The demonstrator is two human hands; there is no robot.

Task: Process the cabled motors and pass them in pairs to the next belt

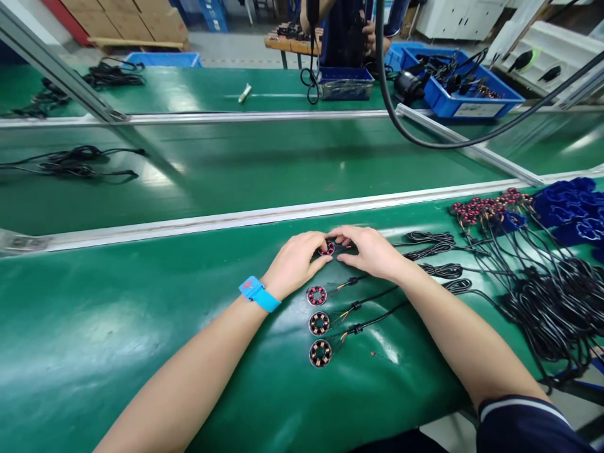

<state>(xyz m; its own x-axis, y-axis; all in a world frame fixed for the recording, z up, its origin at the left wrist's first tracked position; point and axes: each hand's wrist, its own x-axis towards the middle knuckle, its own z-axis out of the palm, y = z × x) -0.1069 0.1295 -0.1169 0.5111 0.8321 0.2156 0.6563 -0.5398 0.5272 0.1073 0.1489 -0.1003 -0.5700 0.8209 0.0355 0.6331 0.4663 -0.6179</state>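
Navy fabric sleeve with a white stripe [523,418], lower right, by a glossy green tabletop [141,352]. Three round metal-rimmed rings with red or copper windings [312,323] lie in a column, wired to black cables [377,318]; beyond them, a red-wound ring [326,250] sits between both hands. Left hand [292,264], palm down, fingers curled, grip pinching that ring; right hand [370,251], fingers bent inward beside it, grip indeterminable.

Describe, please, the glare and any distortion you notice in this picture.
Head view: pale glare on the green work surface, left of the left hand, and a bright patch right of the lowest wound ring; head view: left forearm looks stretched toward the bottom edge, likely wide-angle.
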